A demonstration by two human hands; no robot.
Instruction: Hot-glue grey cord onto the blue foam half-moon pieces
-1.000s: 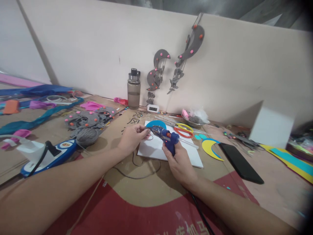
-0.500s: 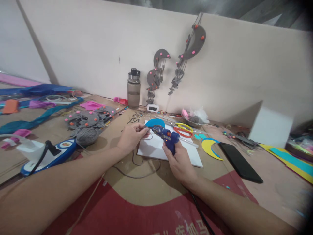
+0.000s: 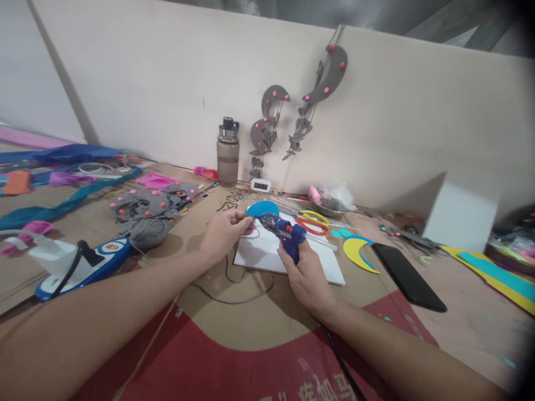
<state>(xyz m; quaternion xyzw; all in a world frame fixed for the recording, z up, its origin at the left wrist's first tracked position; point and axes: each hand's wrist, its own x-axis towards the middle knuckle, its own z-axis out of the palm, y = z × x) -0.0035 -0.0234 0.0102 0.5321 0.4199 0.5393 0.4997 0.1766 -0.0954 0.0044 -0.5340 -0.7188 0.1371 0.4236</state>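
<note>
My right hand (image 3: 307, 275) grips a blue hot glue gun (image 3: 286, 233) by its handle, nozzle pointing left. My left hand (image 3: 223, 231) pinches a small thin piece at the nozzle tip; what the piece is cannot be made out. Both hands hover over a white board (image 3: 267, 256) lying on cardboard. A blue foam half-circle (image 3: 263, 209) lies at the board's far edge. The glue gun's black cord (image 3: 234, 295) loops on the cardboard below my left hand.
Scissors with yellow and orange handles (image 3: 311, 221), a yellow-blue crescent (image 3: 357, 252) and a black phone (image 3: 407, 275) lie right of the board. A grey bottle (image 3: 228, 153) stands by the wall. Grey yarn (image 3: 147, 233) and grey felt pieces lie left. A white box (image 3: 462, 214) stands far right.
The hands and glue gun stay almost in place; the view has shifted very slightly.
</note>
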